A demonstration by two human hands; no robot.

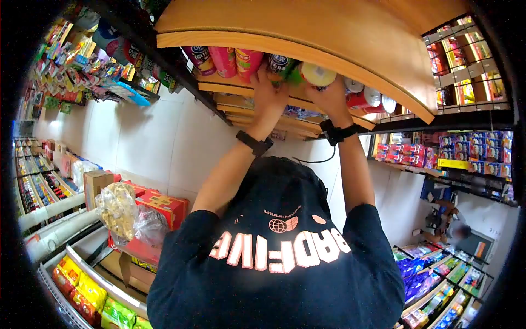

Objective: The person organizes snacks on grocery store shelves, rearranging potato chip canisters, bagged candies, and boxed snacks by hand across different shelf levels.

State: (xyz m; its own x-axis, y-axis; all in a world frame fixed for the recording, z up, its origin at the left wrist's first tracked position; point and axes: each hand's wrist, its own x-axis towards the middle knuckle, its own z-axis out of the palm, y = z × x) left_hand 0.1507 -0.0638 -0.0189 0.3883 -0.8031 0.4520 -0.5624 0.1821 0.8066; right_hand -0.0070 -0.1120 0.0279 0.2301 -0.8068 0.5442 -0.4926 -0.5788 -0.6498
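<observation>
At the front of the wooden shelf [307, 33], both hands reach in among drink containers. My left hand [269, 98] has its fingers curled at a dark can [279, 63] with pale lettering; its fingertips are partly hidden. My right hand [327, 98] is closed around a can with a pale yellow round end [318, 74], its far fingers out of sight. Something green [296, 75] shows blurred between the hands. Pink cans [249, 63] and a purple can [200, 59] stand left of my left hand. Red and silver cans [366, 98] lie right of my right hand.
Lower wooden shelf boards [230, 88] sit beneath. A black wire grid [466, 66] borders the shelf at right. Red boxes [164, 207] with plastic-bagged goods [118, 208] stand at lower left. A blurred person [457, 230] is at far right, near stocked racks [438, 285].
</observation>
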